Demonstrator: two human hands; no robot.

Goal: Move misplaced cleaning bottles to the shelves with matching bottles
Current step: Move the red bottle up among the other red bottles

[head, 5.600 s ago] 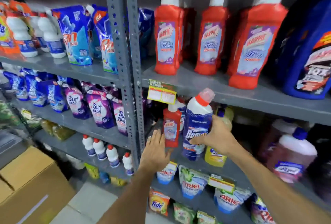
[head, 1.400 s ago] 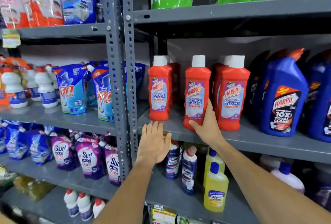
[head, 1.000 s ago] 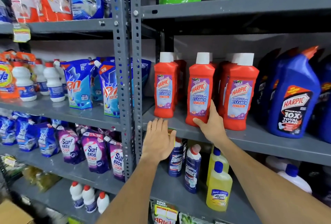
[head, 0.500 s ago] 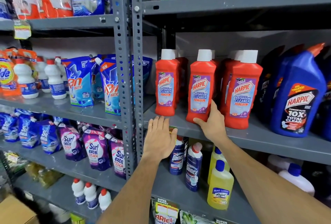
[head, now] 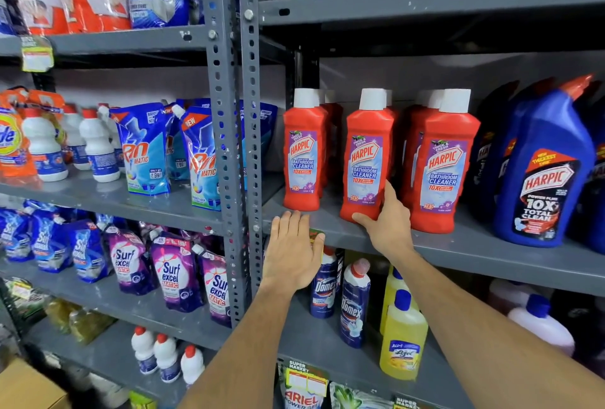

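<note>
Red bottle (head: 368, 159) stands on the gray shelf (head: 491, 254) in the middle of the frame, between two more red bottles like it. The right hand (head: 388, 222) wraps around its bottom, thumb under the front edge. The left hand (head: 293, 253) is flat and open, fingers touching the shelf edge. Blue bottles (head: 543, 173) stand at the right.

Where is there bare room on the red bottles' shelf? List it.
Bare patches: shelf front ahead of the red bottles; the gap between the leftmost red bottle and the one the right hand holds. Crowded: red against blue bottles, right.
</note>
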